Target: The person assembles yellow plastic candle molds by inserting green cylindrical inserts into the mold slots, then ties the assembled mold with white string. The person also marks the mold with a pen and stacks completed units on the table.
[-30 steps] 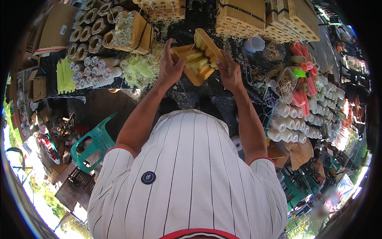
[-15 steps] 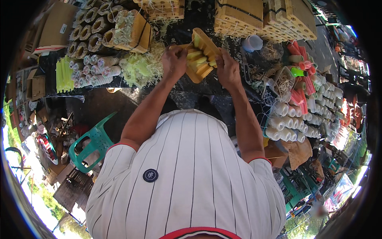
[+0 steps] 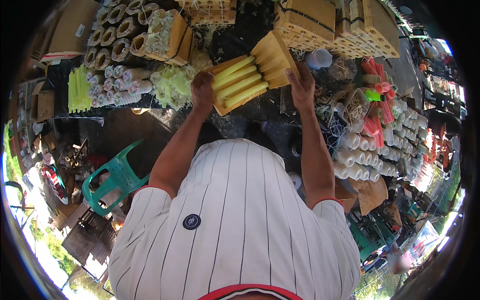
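While both hands are closed on it, the orange cardboard tray (image 3: 272,57) sits lifted above the far middle of the dark table (image 3: 145,127), tilted, with yellow tubes (image 3: 239,82) lying side by side in it. The left hand (image 3: 201,92) grips its near-left corner, the right hand (image 3: 302,90) its right edge. It looks light and stiff but bendable; the loose tubes could roll, so opposite edges seem the safest hold.

- Dark surface (image 3: 150,125), crowded.
- Brown-wrapped tube bundles (image 3: 112,35) at its back left.
- Yellow sticks (image 3: 79,90) at left.
- White tubes (image 3: 360,157) in rows on the right.
- Tan honeycomb blocks (image 3: 305,20) behind.
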Demonstrator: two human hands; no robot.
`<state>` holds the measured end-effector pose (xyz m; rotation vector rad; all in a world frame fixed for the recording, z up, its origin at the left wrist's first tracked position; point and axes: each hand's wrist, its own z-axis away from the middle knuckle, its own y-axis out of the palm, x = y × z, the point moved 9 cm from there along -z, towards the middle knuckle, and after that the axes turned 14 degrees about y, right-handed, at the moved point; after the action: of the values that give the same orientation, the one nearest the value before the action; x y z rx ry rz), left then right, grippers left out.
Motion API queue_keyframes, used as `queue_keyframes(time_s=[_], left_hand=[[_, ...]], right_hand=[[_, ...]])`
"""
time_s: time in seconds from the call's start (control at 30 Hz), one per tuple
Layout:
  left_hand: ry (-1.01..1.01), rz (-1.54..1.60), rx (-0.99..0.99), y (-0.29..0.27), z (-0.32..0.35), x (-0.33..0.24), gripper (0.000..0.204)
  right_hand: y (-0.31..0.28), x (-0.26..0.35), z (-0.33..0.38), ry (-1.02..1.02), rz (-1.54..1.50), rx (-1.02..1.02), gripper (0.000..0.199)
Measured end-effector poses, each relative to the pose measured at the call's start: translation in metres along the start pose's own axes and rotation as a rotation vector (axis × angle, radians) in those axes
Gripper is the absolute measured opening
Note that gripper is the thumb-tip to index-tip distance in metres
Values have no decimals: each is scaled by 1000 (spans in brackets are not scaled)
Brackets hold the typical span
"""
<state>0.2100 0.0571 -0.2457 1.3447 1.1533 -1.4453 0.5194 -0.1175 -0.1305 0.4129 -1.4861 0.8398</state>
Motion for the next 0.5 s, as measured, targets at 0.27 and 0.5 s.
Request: queue_keyframes(time_s=[0.27,0.5], left_hand=[[361,-476,203,-10,-16,47,30],[176,-835,398,19,-20,9,24]], right_hand=[[-21,-9,7,1,-135,-184,34],[-131,26,-1,144,-485,-191,40]])
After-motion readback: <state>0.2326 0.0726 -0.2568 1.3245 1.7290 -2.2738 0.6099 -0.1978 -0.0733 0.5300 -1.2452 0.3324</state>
